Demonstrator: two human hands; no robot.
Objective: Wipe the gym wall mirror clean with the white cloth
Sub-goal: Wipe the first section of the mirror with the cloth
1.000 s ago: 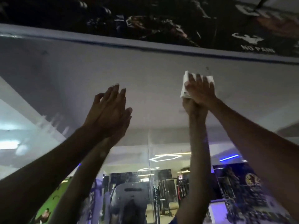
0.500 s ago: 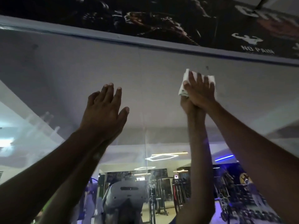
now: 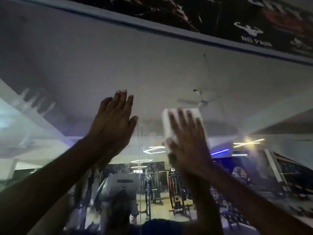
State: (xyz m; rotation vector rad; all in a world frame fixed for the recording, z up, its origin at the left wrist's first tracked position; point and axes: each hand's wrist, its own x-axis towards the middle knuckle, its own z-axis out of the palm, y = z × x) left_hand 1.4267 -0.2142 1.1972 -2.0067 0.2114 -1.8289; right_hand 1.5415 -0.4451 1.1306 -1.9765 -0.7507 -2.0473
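Right hand (image 3: 188, 141) flat, pressing white cloth (image 3: 166, 126) on mirror (image 3: 84, 56); left hand (image 3: 113, 121) flat, empty. Cloth looks soft, light, slide-prone: hold with palm.

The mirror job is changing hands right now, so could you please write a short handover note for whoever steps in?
Left hand: open, fingers straight, flat on the mirror, holding nothing.
Right hand: open, fingers spread, pressing the white cloth against the glass, just right of the vertical seam.
Done: cannot tell how much is already wiped; faint streaks show at the left.
Left: wipe on across the pane up to the top frame, then the lower part.
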